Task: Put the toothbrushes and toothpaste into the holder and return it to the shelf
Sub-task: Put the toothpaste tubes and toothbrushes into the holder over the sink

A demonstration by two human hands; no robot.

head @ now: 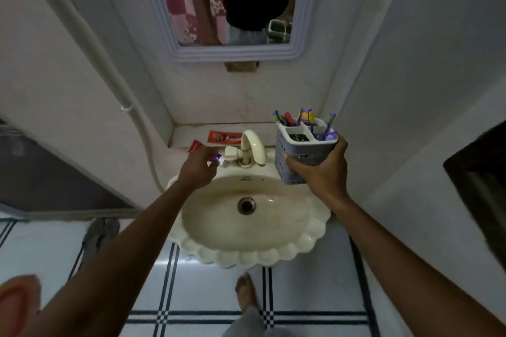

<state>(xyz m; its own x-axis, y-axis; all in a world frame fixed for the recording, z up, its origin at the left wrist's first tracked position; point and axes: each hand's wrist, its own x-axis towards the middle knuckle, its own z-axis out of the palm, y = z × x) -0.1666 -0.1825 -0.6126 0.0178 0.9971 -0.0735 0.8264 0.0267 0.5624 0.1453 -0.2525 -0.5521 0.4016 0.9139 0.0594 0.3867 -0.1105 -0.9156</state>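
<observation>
My right hand (320, 169) grips a grey perforated holder (301, 148) with white compartments, held above the sink's right side. Several toothbrushes (328, 128) with purple, green and red handles stand in it. My left hand (198, 165) is closed on a red toothpaste tube (195, 146), whose purple and white cap end pokes out by the tap. A second red toothpaste tube (224, 137) lies flat on the white shelf (189, 131) behind the tap.
A cream scalloped sink (246, 252) with a cream tap (253, 145) sits below the shelf. A mirror (227, 0) hangs above. White walls close in on both sides. Tiled floor, sandals (100, 232) at left, and my foot (246, 293) are below.
</observation>
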